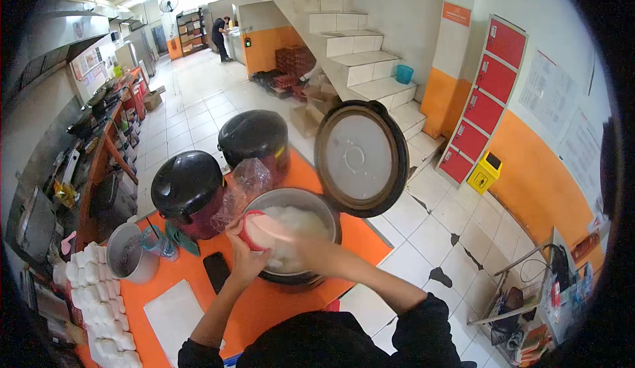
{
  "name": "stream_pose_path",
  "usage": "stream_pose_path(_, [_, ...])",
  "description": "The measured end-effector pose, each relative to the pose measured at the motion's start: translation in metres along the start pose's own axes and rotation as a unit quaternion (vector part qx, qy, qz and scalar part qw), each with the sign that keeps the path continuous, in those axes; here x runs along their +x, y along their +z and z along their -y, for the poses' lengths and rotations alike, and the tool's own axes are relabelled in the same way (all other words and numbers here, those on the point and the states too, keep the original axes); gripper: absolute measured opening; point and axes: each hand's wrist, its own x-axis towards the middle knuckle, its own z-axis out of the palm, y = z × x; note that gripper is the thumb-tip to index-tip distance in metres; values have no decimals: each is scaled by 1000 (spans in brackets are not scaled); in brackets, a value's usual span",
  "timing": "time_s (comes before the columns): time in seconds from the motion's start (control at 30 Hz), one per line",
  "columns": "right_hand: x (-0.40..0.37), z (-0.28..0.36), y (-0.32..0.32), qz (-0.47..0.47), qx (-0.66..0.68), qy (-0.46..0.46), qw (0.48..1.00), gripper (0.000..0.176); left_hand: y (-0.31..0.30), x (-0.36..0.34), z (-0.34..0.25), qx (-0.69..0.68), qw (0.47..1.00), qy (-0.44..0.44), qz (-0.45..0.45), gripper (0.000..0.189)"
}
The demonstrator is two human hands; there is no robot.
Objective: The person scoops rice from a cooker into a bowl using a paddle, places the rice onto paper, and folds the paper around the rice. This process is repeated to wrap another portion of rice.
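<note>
— Black-sleeved arms extended from the bottom edge over a bright orange tabletop (pixel 264 308). What did the hands hold?

— The left hand (pixel 246 259) was clamped around a small round red-rimmed bowl (pixel 254 230), held over the near rim of a round silver metal cooker pot (pixel 291 194). The right hand (pixel 288 233) lay blurred across the bowl's mouth, touching it. Its grip could not be made out.

— And inside the pot?

— White cooked rice (pixel 305 222). The round black-rimmed lid (pixel 360 158) stood open, upright at the pot's far right.

— What surrounded it?

— A glossy black domed cooker (pixel 188 186) and a second black domed cooker (pixel 254 136) stood closed to the left and behind, with a crumpled clear plastic bag (pixel 248 179) between them and the pot. A steel pot (pixel 126 252), a flat black phone (pixel 217 272), a white paper sheet (pixel 173 315) and rows of white wrapped packets (pixel 92 288) lay at left.
</note>
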Motion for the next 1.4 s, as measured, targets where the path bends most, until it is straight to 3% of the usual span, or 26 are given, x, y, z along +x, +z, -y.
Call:
stream_pose_path(0.1, [-29, 42, -61, 38, 30, -10, 999, 31, -5, 1, 19, -94, 995, -17, -24, 86])
stream_pose_path(0.17, [-30, 11, 3, 4, -55, -37, 998, 22, -12, 7, 4, -52, 997, 50, 7, 86])
stream_pose_path(0.23, [-30, 19, 4, 42, -82, -18, 996, 19, -11, 6, 0, -55, 994, 89, 42, 85])
stream_pose_path(0.3, [-24, 36, -35, 153, -56, 44, 986, 17, -4, -1, 8, -104, 986, 103, 74, 84])
stream_pose_path(0.4, [-19, 15, -59, 190, -67, -46, 978, 16, -1, -5, 7, -133, 989, 31, 60, 84])
stream_pose_path(0.47, [-22, 13, -87, 186, -70, -67, 978, 15, -5, -3, 10, -113, 993, 12, 44, 84])
stream_pose_path(0.57, [-18, 8, -68, 49, 16, -143, 988, 16, -1, -7, 0, -130, 990, -11, 44, 87])
stream_pose_path(0.63, [-10, 10, -62, 53, 8, -137, 989, 18, 0, -10, 3, -143, 989, -18, 40, 88])
stream_pose_path(0.7, [10, 20, -82, 200, -106, -65, 972, 21, 0, -10, 18, -141, 990, -22, 15, 87])
stream_pose_path(0.83, [10, 37, -107, 87, -148, 51, 984, 28, -19, -1, 22, -244, 968, -53, -35, 88])
stream_pose_path(0.9, [22, -13, -58, 60, -230, 81, 968, 31, -33, -4, 28, -222, 972, -52, -58, 89])
stream_pose_path(1.0, [35, -26, -18, 63, -261, 128, 955, 30, -56, -13, 5, -341, 935, -80, -45, 89])
stream_pose_path(1.07, [38, -34, 15, -21, -316, 107, 942, 30, -51, -45, 42, -330, 939, -98, 1, 90])
stream_pose_path(1.13, [43, -12, 34, -118, -370, 119, 914, 31, -86, -51, 10, -314, 946, -82, -25, 95])
stream_pose_path(1.23, [49, 66, 46, -264, -220, 41, 938, 28, -119, -75, -5, -332, 937, -95, -54, 97])
stream_pose_path(1.27, [49, 89, 57, -286, -228, 12, 931, 28, -125, -87, -2, -338, 934, -101, -61, 97])
stream_pose_path(1.37, [57, 127, 102, -281, -84, -18, 956, 26, -144, -125, 13, -308, 943, -108, -69, 97])
stream_pose_path(1.4, [59, 136, 121, -261, 34, 23, 964, 30, -154, -136, 14, -328, 933, -111, -97, 97])
